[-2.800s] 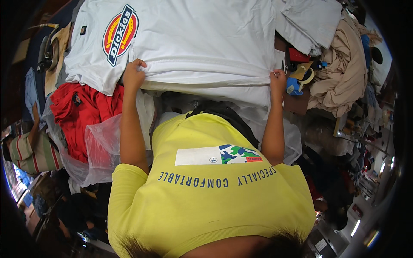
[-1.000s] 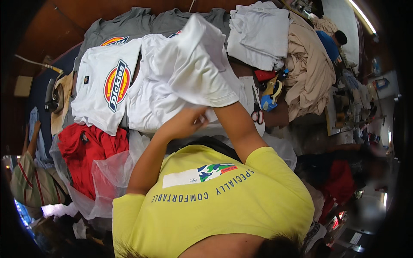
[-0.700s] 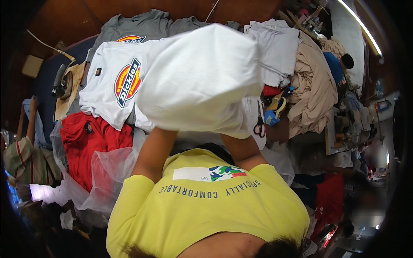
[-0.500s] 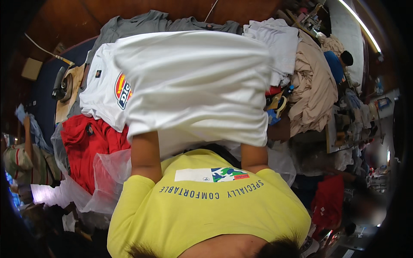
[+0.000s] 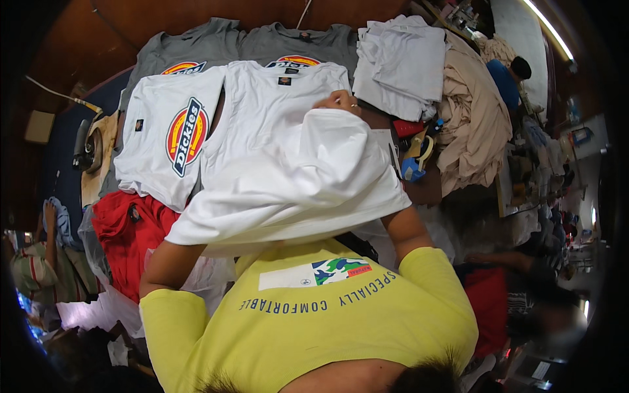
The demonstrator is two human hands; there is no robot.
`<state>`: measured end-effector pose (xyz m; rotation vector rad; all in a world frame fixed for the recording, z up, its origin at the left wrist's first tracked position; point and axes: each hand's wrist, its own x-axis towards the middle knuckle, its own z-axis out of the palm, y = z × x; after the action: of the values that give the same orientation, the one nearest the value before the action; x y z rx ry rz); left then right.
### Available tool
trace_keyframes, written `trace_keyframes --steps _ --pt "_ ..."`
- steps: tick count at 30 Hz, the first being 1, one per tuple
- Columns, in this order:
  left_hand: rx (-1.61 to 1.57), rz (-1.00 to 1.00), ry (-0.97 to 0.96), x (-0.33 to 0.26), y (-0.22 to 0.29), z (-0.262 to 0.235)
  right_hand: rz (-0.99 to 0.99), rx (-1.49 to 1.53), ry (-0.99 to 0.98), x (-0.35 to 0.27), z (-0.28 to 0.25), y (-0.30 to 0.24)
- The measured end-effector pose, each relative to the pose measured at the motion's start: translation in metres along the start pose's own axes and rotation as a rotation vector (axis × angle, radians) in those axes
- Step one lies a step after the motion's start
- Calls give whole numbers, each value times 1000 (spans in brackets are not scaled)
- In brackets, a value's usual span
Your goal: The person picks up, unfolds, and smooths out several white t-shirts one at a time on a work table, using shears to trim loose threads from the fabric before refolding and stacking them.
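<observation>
Both my forearms run up inside the hem of a white T-shirt, bunched in front of my chest. My right hand comes out past the far edge of this cloth, a ring on one finger, its fingers curled at the fabric. The shirt covers my left hand; only the left forearm shows. Beyond the bunched part, white cloth with a neckline and dark neck label lies spread on the table. To its left lies another white T-shirt with a round red, yellow and blue print.
Grey T-shirts lie along the back. At the back right stand folded white shirts beside a beige cloth heap. Red garments in clear plastic lie at the left. A tape roll sits on the right. Other people are nearby.
The white T-shirt, stretched out and raised before, has dropped and bunched toward me, uncovering the shirts behind. My right hand has come into sight, and my elbows have spread outward.
</observation>
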<state>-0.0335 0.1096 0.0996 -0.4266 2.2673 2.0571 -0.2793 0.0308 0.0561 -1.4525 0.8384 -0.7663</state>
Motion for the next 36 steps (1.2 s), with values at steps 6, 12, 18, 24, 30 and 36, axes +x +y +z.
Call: trace_keyframes --steps 6,12,18,24,30,36 --pt "-722 263 497 -11 20 -5 579 -101 -663 -44 26 24" --pt "-603 337 758 -101 13 -13 173 -72 -769 -78 -29 -21" --pt "-76 508 1304 -108 74 -46 -691 249 -230 -82 -130 -55" --pt "-533 694 857 -92 88 -252 -227 908 383 81 -167 -131" --pt "233 33 1270 8 -85 -178 -123 -380 361 51 -157 15" --pt "699 -106 1090 26 -151 -30 272 -557 94 -55 -143 121"
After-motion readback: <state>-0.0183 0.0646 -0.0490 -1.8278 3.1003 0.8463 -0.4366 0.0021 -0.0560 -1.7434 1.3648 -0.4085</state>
